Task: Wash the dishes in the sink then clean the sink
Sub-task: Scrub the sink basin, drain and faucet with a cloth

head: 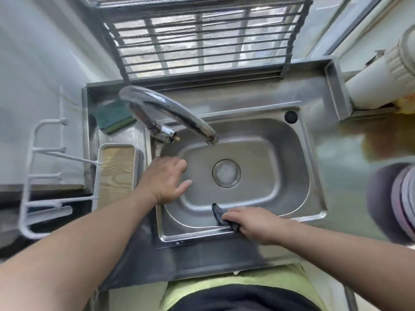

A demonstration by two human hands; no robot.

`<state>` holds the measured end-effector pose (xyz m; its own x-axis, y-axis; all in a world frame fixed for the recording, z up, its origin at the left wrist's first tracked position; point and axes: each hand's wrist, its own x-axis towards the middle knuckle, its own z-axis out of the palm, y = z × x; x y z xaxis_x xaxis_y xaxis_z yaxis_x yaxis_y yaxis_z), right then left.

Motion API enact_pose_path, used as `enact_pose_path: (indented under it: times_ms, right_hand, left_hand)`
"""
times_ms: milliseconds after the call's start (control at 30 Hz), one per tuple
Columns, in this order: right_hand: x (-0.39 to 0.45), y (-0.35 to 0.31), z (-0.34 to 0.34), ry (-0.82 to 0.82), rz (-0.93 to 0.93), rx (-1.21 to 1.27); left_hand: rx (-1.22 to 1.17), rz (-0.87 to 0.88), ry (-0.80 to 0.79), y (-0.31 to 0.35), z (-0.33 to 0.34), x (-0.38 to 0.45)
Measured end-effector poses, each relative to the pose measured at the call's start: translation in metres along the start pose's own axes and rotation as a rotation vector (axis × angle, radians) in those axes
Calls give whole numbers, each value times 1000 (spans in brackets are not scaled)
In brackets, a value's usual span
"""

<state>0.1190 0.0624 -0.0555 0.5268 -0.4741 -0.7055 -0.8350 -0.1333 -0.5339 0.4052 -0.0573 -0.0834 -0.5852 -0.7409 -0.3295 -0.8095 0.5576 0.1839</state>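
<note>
Gripping a dark cloth (221, 215) on the sink (298, 153) rim, right hand (253, 225); left hand (166, 178) fingers relaxed; no legible writing.

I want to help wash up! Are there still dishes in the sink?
No, the sink basin holds no dishes, only the bare drain.

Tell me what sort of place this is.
Most likely a small home kitchen: a stainless steel sink with a swivel faucet, a green scrub sponge beside it, under a barred window.
</note>
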Motion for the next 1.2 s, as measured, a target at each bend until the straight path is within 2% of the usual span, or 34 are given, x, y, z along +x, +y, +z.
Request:
enact_pose_path:
  times_ms: [100,233,333,467,500,600,667,733,800,900,1000,1100,1200]
  right_hand:
    - [49,-77,18,70,-72,57]
    - [102,-150,33,238,149,74]
    - [117,-162,45,329,315,275]
    - [130,-171,55,374,416,349]
    - [137,-173,58,412,413,324]
    - [138,-173,55,360,351,226]
    - [119,-161,56,290,215,139]
    - [95,-129,61,241,112,37]
    - [64,-91,61,209,27,-39]
    - [14,-15,43,136,-29,-120]
    - [-42,72,16,98,-12,-285]
    - [-86,133,-8,192,-83,-656]
    - [-111,162,-34,324,-86,-808]
  left_hand:
    - [-254,-92,4,11,-7,-3]
    - [-541,-222,191,27,-10,-17]
    - [-703,-333,283,38,-10,-29]
    - [-758,-413,295,53,-12,-35]
    - [-741,-406,277,56,-12,-35]
    - [-709,-376,227,61,-20,-28]
    - [-738,-425,106,62,-24,-21]
    - [-764,-485,-56,63,-20,-15]
    - [-751,-520,-144,71,-15,-11]
    - [-758,-542,-148,96,-8,-8]
    - [-871,-589,-146,127,-5,-4]
    - [-970,-603,-154,160,-9,-2]
    - [-1088,-614,-110,191,-21,1]
